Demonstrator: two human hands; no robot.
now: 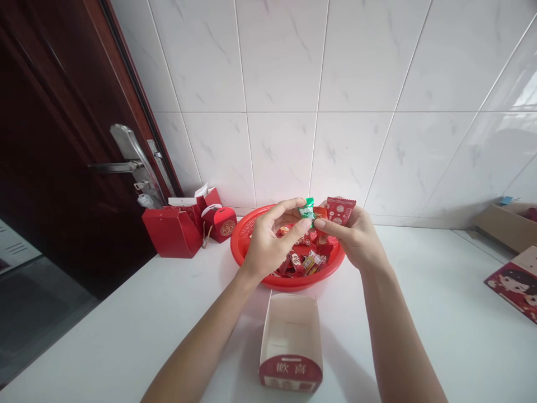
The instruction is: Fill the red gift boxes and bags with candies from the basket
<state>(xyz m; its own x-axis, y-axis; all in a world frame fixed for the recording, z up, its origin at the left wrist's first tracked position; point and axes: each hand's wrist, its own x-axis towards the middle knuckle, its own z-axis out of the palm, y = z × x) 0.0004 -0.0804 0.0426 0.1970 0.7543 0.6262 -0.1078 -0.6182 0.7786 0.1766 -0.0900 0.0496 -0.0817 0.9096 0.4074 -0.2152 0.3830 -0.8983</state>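
Note:
Above a red plastic basket, my two hands are close together. Between the thumb and fingers of my left hand is a green-and-white wrapped candy. My right hand is closed on a dark red candy packet with pale round prints, and an orange-red wrapper shows beside it. Several wrapped candies lie in the basket, partly hidden by my hands. Nearer to me stands an open paper box, pale inside, with a red front flap bearing white characters.
Red gift boxes and a small rounded red box stand at the left by the wall. A dark door with a metal handle is beyond the table's left edge. At right are a cardboard box and a printed red card or box.

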